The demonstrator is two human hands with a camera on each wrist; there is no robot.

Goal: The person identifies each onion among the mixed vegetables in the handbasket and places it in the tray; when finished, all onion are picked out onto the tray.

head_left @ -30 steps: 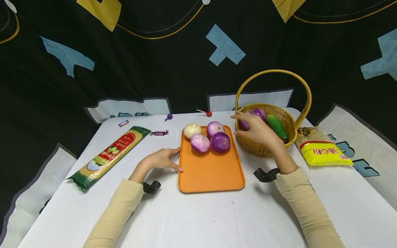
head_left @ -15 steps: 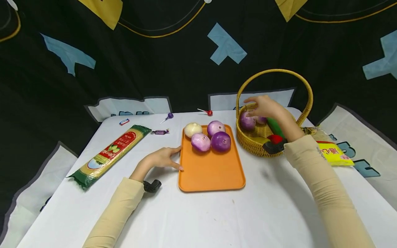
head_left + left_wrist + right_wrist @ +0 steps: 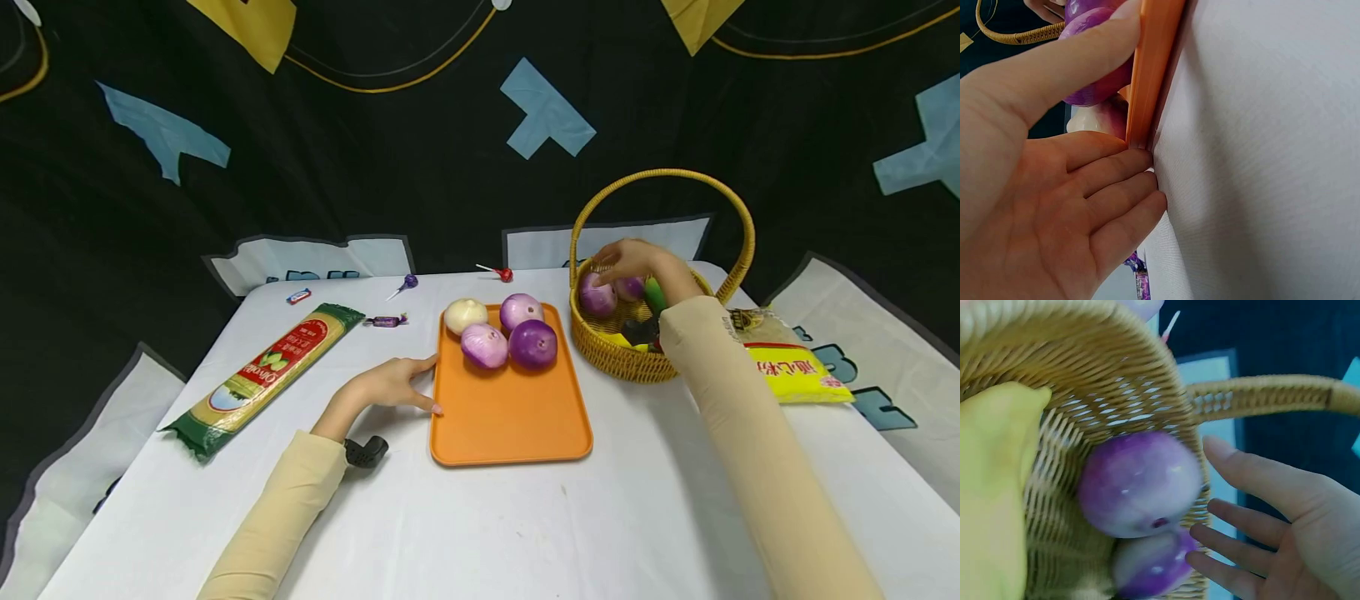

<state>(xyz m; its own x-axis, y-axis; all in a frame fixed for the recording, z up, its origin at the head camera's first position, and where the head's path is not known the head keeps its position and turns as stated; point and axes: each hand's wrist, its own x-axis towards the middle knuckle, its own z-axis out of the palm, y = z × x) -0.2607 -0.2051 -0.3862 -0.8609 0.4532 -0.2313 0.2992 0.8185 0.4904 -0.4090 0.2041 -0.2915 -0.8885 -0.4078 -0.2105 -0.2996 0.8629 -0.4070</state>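
Observation:
My left hand [image 3: 390, 385] rests at the left edge of an orange tray [image 3: 510, 425], thumb and fingers straight against its rim. In the left wrist view, the palm of that hand [image 3: 1054, 194] shows with nothing in it. Several onions sit at the tray's far end, among them a dark purple onion [image 3: 532, 344] and a pale onion [image 3: 465, 317]. My right hand [image 3: 645, 262] reaches over a wicker basket [image 3: 622, 364], fingers spread near a purple onion [image 3: 597, 297]. In the right wrist view, those fingertips [image 3: 1219, 450] are just beside this onion [image 3: 1138, 484], and a second onion [image 3: 1154, 565] lies below it.
The basket also holds a green vegetable [image 3: 655, 293] and a yellow thing [image 3: 991, 487]; its tall handle [image 3: 663, 172] arches overhead. A yellow bag [image 3: 798, 371] lies right of it. A long noodle packet [image 3: 270, 371], wrapped candy [image 3: 386, 321] and lollipops [image 3: 408, 283] lie left and behind.
My right hand has moved from the basket's near left rim to above the basket, then lower toward the onions in it. My left hand stays at the tray.

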